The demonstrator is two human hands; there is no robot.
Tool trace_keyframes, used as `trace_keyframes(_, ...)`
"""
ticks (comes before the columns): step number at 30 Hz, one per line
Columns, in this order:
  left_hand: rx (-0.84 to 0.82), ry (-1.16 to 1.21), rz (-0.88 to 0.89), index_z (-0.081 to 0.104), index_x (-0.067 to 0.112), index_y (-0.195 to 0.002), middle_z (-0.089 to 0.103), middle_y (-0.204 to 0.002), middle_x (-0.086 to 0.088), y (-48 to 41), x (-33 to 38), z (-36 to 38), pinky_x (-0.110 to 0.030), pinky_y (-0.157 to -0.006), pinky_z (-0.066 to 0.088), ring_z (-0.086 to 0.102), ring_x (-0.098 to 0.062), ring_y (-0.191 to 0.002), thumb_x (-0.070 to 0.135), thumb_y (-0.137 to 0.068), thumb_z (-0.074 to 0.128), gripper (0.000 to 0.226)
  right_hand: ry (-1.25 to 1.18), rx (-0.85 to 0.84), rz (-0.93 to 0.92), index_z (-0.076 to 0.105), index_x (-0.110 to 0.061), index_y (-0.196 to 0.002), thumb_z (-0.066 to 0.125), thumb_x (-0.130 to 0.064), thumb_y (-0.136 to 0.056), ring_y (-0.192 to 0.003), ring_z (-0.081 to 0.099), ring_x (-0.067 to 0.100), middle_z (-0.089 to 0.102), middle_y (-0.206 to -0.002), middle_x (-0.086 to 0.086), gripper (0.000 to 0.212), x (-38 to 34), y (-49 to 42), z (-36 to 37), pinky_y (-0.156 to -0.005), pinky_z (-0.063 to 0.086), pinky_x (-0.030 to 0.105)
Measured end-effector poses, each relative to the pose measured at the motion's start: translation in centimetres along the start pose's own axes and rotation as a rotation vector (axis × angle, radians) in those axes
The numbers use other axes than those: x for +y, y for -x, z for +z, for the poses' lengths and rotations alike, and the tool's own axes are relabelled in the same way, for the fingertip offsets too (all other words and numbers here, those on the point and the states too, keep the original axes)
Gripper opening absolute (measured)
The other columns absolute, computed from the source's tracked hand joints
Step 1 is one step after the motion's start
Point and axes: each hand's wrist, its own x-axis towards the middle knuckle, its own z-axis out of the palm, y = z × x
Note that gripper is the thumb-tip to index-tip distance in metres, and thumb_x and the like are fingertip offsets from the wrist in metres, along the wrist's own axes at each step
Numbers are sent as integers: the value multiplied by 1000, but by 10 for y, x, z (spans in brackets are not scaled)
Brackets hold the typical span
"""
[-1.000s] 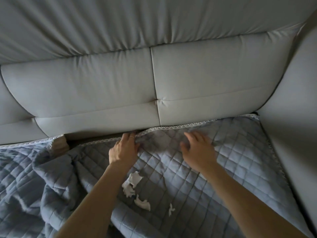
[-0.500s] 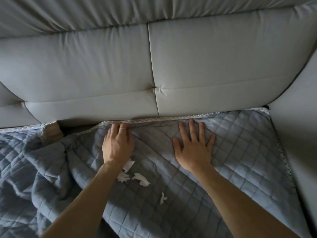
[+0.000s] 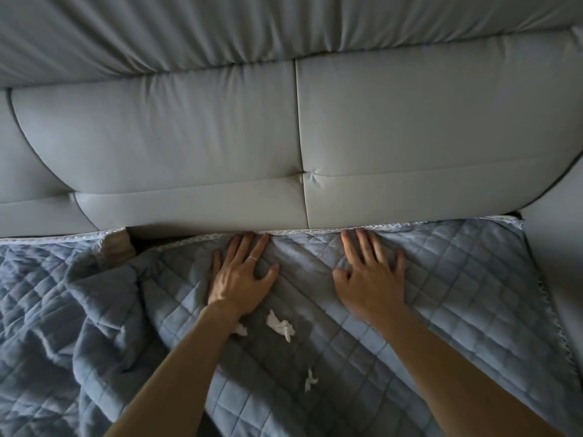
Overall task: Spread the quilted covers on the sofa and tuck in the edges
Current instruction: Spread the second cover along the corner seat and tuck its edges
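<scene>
Pressing down flat with both palms here: our left hand (image 3: pixel 241 279) and right hand (image 3: pixel 372 277) lie spread-fingered on the quilted cover (image 3: pixel 441 294), gripping nothing, fingertips right at its lace edge where the sofa (image 3: pixel 220 137) backrest begins. Few white scraps (image 3: pixel 280 324) just behind our left wrist; cover's bunched up further left.

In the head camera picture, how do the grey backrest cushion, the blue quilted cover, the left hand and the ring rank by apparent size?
1-2. backrest cushion and quilted cover: similar, too close to rank
3. left hand
4. ring
</scene>
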Motion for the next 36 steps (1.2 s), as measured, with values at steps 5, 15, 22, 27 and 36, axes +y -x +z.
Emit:
trace_keyframes(5,-42,-36,-29,13,33,-155,6,-164,5,5,23,-12,-50,-120,6,0,-17,-150,56,-96,30,66,100,-45,-90,17,-27,-155,36,-49,-85,-148,14,20,15,-163,-2,75,-3,4,-26,-112,20,50)
trace_keyframes(15,-39,-38,238,3,41,-154,4,-161,20,-14,67,9,-42,-121,-3,-2,-2,-148,54,-83,21,74,78,-128,-350,11,-27,-156,19,-41,-73,-148,8,6,14,-162,-13,85,-4,-28,-21,-116,16,40)
trace_keyframes(22,13,-41,224,20,18,-155,18,-162,2,-3,109,5,-39,-122,6,10,-14,-150,44,-89,21,71,62,-96,-153,8,-27,-156,31,-52,-88,-150,-5,9,-2,-164,-11,76,42,2,-32,-118,2,56)
trace_keyframes(27,0,31,215,18,22,-156,16,-162,5,-15,123,18,-36,-122,5,10,-12,-149,49,-93,23,68,27,-131,-155,10,-28,-156,32,-44,-71,-150,0,9,6,-164,-11,89,68,-15,-35,-120,7,54)
trace_keyframes(36,40,-95,202,34,12,-148,40,-151,-5,-7,175,8,-40,-116,26,32,-21,-141,42,-95,38,61,-18,-10,-68,23,-25,-155,30,-52,-74,-149,11,11,18,-162,-9,86,105,-4,-57,-118,16,51)
